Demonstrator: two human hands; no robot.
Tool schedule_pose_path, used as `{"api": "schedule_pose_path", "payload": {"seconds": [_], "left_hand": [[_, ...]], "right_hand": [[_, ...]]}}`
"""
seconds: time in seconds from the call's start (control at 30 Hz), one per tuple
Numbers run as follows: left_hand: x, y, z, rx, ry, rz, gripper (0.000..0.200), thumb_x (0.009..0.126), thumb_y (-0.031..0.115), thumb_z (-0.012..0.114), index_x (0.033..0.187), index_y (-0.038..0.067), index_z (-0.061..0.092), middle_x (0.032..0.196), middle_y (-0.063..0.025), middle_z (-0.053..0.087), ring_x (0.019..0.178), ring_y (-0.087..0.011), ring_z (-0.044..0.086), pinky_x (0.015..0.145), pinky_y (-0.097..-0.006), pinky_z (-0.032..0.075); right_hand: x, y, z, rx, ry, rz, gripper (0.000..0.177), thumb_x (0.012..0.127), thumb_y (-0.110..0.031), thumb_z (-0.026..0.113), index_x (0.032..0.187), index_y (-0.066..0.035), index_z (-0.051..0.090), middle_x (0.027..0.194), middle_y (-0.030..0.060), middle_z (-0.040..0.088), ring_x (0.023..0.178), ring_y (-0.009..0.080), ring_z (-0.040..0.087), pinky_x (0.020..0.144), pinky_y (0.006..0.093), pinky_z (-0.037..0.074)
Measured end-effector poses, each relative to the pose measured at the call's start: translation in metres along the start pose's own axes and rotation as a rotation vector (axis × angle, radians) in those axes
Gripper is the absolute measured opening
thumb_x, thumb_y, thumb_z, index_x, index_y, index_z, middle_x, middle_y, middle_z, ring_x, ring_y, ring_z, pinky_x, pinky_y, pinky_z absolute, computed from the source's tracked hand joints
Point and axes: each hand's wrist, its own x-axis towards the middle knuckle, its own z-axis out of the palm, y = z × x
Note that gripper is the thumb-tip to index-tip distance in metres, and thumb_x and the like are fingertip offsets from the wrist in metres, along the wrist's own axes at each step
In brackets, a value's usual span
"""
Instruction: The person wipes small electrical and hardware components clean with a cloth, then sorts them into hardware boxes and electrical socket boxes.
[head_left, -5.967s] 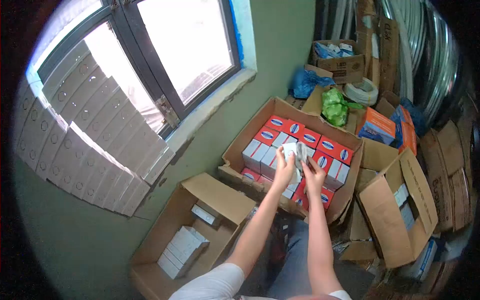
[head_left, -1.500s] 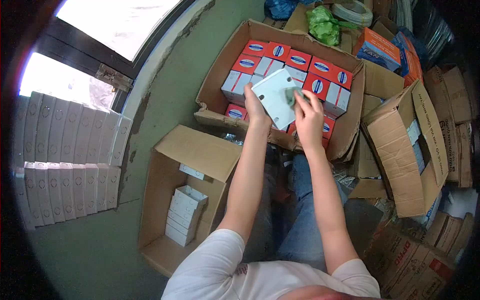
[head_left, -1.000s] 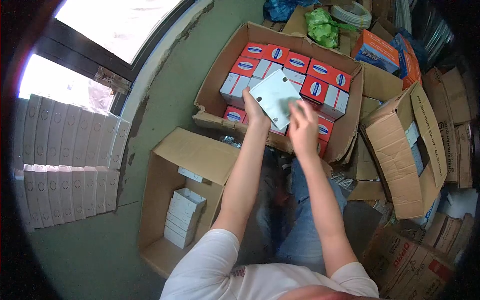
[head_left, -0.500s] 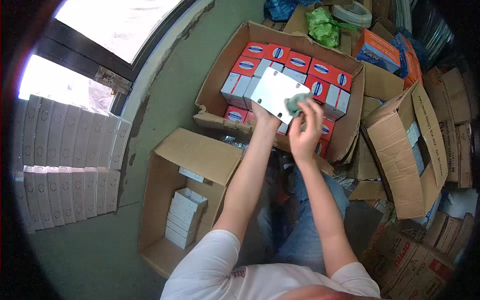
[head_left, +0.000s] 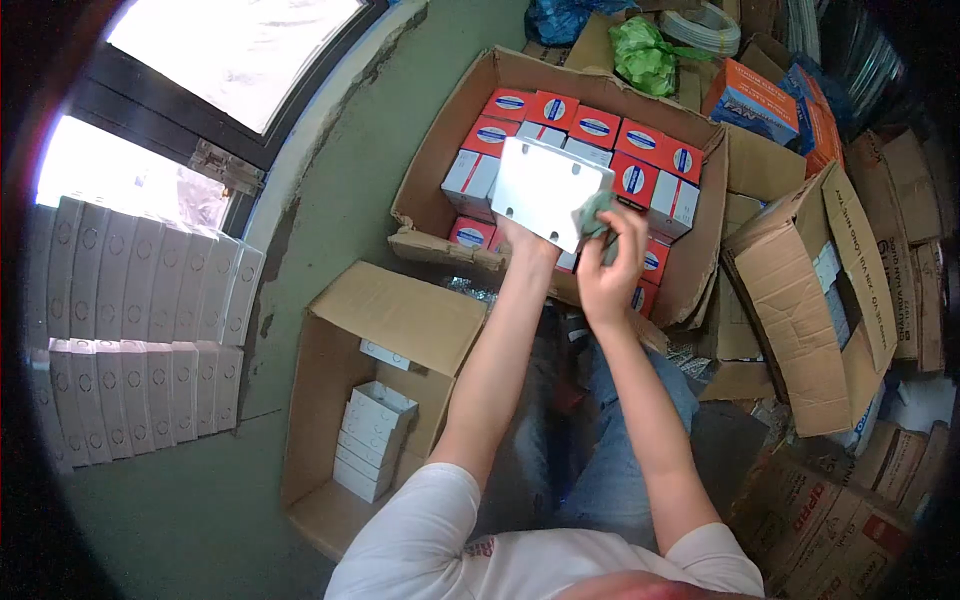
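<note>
A white square plate or shallow box (head_left: pixel 548 192) with dark slots near its edges rests on my left hand (head_left: pixel 528 240), whose fingers are mostly hidden beneath it. My right hand (head_left: pixel 612 262) pinches a grey-green cloth (head_left: pixel 594 214) against the plate's right edge. Both hands are above a large open cardboard carton (head_left: pixel 460 250) filled with red and white small boxes (head_left: pixel 596 126).
At lower left, an open carton (head_left: pixel 400 310) holds white boxes (head_left: pixel 368 440). Stacked white boxes (head_left: pixel 150 390) stand at far left by the window. More cartons (head_left: pixel 790 300), a green bag (head_left: pixel 642 56) and orange-blue boxes (head_left: pixel 755 104) lie at right.
The plate has shifted slightly left and turned a little. My right hand with the cloth has moved slightly down along its right edge.
</note>
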Motion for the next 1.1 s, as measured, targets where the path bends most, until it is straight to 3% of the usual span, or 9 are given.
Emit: {"api": "schedule_pose_path", "payload": {"seconds": [0.3, 0.33, 0.43, 0.53, 0.67, 0.7, 0.8, 0.93, 1.1], "left_hand": [[-0.003, 0.011, 0.005, -0.001, -0.208, 0.140, 0.048, 0.093, 0.034, 0.030, 0.124, 0.007, 0.053, 0.121, -0.0102, 0.057, 0.112, -0.0290, 0.056, 0.096, -0.0449, 0.046], [-0.004, 0.008, 0.005, 0.029, -0.260, 0.146, 0.047, 0.092, 0.034, 0.032, 0.122, 0.006, 0.055, 0.119, -0.0096, 0.058, 0.111, -0.0284, 0.056, 0.096, -0.0440, 0.046], [-0.021, 0.012, 0.026, 0.080, -0.179, 0.062, 0.057, 0.090, 0.046, 0.032, 0.118, 0.003, 0.057, 0.116, -0.0109, 0.060, 0.102, -0.0279, 0.059, 0.089, -0.0402, 0.047], [-0.017, 0.026, 0.020, 0.193, -0.199, 0.009, 0.062, 0.089, 0.052, 0.032, 0.114, 0.002, 0.059, 0.110, -0.0120, 0.062, 0.096, -0.0263, 0.060, 0.083, -0.0363, 0.047], [-0.020, 0.037, 0.019, 0.473, -0.152, 0.008, 0.064, 0.089, 0.055, 0.033, 0.110, 0.001, 0.060, 0.103, -0.0130, 0.063, 0.094, -0.0242, 0.060, 0.079, -0.0328, 0.046], [-0.016, 0.036, 0.011, 0.473, -0.161, 0.025, 0.058, 0.090, 0.050, 0.039, 0.109, 0.000, 0.061, 0.101, -0.0132, 0.064, 0.092, -0.0227, 0.061, 0.078, -0.0313, 0.045], [-0.005, 0.016, -0.010, 0.744, -0.067, 0.209, 0.049, 0.088, 0.048, 0.047, 0.100, 0.002, 0.059, 0.093, -0.0108, 0.062, 0.086, -0.0229, 0.060, 0.077, -0.0355, 0.045], [-0.006, 0.017, -0.009, 0.697, -0.138, 0.130, 0.047, 0.087, 0.047, 0.051, 0.098, 0.003, 0.058, 0.091, -0.0115, 0.062, 0.086, -0.0233, 0.059, 0.077, -0.0354, 0.045], [0.001, 0.022, -0.019, 0.553, -0.151, 0.047, 0.049, 0.087, 0.047, 0.052, 0.105, 0.002, 0.058, 0.094, -0.0115, 0.061, 0.090, -0.0234, 0.059, 0.078, -0.0359, 0.044]], "right_hand": [[-0.018, 0.006, 0.006, 0.199, 0.023, 0.192, 0.024, 0.077, 0.004, 0.054, 0.101, 0.000, 0.052, 0.102, 0.0140, 0.053, 0.099, 0.0293, 0.053, 0.088, 0.0379, 0.042], [-0.014, 0.012, 0.002, 0.151, 0.025, 0.139, 0.022, 0.088, -0.001, 0.054, 0.109, -0.001, 0.049, 0.102, 0.0069, 0.051, 0.096, 0.0167, 0.050, 0.086, 0.0294, 0.041], [-0.003, 0.015, -0.003, 0.420, 0.099, 0.371, 0.023, 0.094, -0.008, 0.053, 0.115, 0.000, 0.050, 0.105, 0.0042, 0.054, 0.095, 0.0142, 0.050, 0.085, 0.0279, 0.040], [0.006, 0.023, -0.010, 0.392, 0.043, 0.455, 0.029, 0.094, -0.012, 0.051, 0.120, 0.001, 0.050, 0.114, 0.0111, 0.056, 0.107, 0.0196, 0.051, 0.094, 0.0323, 0.038], [0.012, 0.037, -0.009, 0.287, -0.103, 0.443, 0.029, 0.093, -0.015, 0.052, 0.115, 0.005, 0.056, 0.109, 0.0123, 0.061, 0.101, 0.0209, 0.056, 0.091, 0.0318, 0.041], [0.014, 0.039, -0.011, 0.255, -0.139, 0.446, 0.030, 0.093, -0.014, 0.054, 0.115, 0.005, 0.059, 0.106, 0.0095, 0.063, 0.099, 0.0151, 0.055, 0.088, 0.0280, 0.041], [0.023, 0.029, -0.019, 0.347, -0.145, 0.527, 0.032, 0.093, -0.015, 0.055, 0.117, 0.007, 0.058, 0.106, 0.0100, 0.063, 0.098, 0.0144, 0.055, 0.087, 0.0284, 0.042], [0.029, 0.029, -0.025, 0.478, -0.120, 0.490, 0.026, 0.093, -0.017, 0.055, 0.104, 0.006, 0.061, 0.092, 0.0063, 0.066, 0.085, 0.0104, 0.056, 0.074, 0.0274, 0.044], [0.006, 0.083, -0.009, 0.195, -0.238, 0.500, 0.032, 0.093, -0.017, 0.055, 0.115, 0.006, 0.059, 0.098, 0.0130, 0.067, 0.090, 0.0139, 0.059, 0.082, 0.0278, 0.045]]}}
